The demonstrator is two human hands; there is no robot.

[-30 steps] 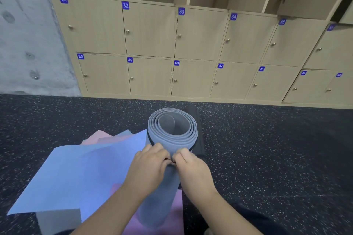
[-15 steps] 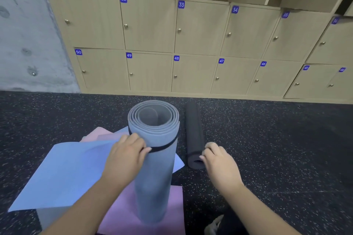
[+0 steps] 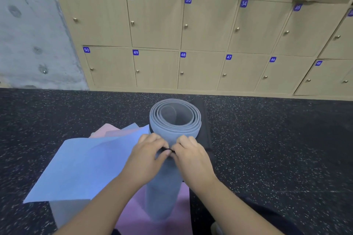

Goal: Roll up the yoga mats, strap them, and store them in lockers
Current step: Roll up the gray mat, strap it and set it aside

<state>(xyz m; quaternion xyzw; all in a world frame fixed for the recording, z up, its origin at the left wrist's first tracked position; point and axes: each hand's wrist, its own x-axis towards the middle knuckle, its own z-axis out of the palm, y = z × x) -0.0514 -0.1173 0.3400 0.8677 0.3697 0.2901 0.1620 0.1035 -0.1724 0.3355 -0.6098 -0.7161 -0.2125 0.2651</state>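
While the concrete wall [image 3: 28,30] is filling the far left of the view, the wooden lockers [image 3: 200,40] are running across the back, their closed doors numbered 31 to 35 in the upper row and 50 down to 45 in the lower row, with open compartments showing along the top edge. On the dark speckled floor [image 3: 277,149], a flat blue mat [image 3: 82,168] is lying at the left, with a pink mat [image 3: 103,131] peeking out from under its far edge and a purple-pink mat [image 3: 133,213] spreading out beneath it toward the middle. The left hand [image 3: 147,160] is curling its fingers against the front of the rolled grey mat [image 3: 174,120], pinching a thin black strap [image 3: 165,149] that is circling the roll near its top. That grey roll is standing upright on the purple-pink mat, at the centre of the view, with its spiral end facing the camera. The right hand [image 3: 191,156] is meeting the left at the same spot, its thumb and fingers also pinching the strap, so both hands are touching each other on the roll's near side. Just behind and to the right of the grey roll, a black rolled mat [image 3: 205,126] is lying on the floor, mostly hidden by the roll and the right hand.
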